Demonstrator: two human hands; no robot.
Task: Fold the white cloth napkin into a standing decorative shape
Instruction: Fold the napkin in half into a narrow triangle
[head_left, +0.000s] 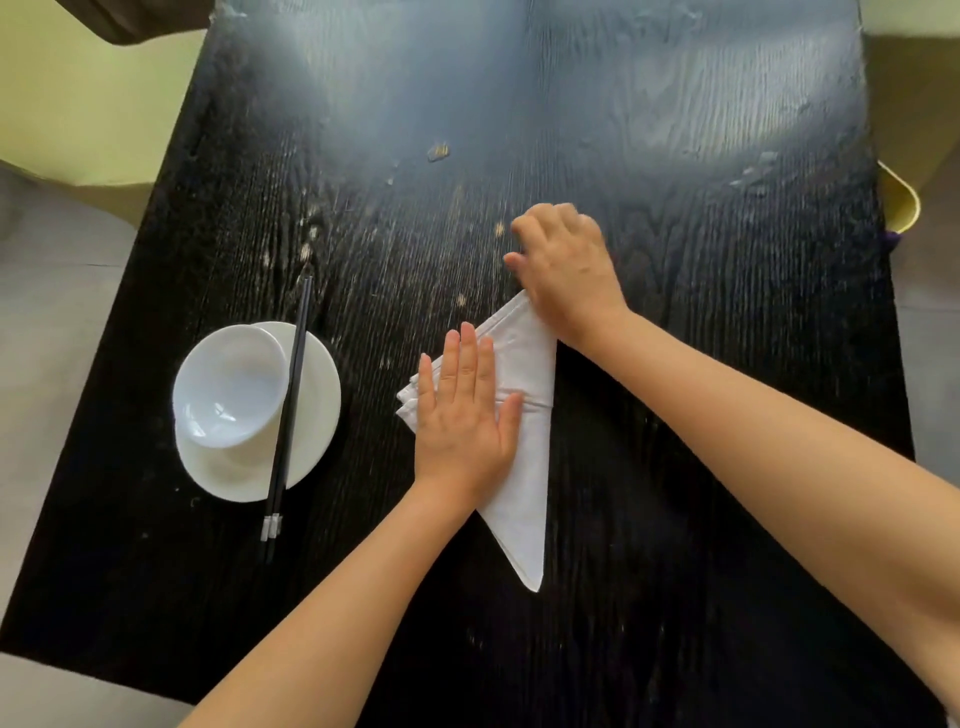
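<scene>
The white cloth napkin (524, 467) lies flat on the black wooden table (675, 364), folded into a long narrow triangle whose point faces me. My left hand (465, 415) rests flat on its left side, palm down, fingers straight and together. My right hand (563, 270) covers the far tip of the napkin with fingers curled, and the cloth runs under its wrist. Whether those fingers pinch the cloth is hidden.
To the left stands a white bowl (228, 387) on a white plate (311, 431). A pair of black chopsticks (288, 415) lies across the plate's right side. Pale floor shows past the table's left edge, and a yellow object (901, 200) sits at its right edge.
</scene>
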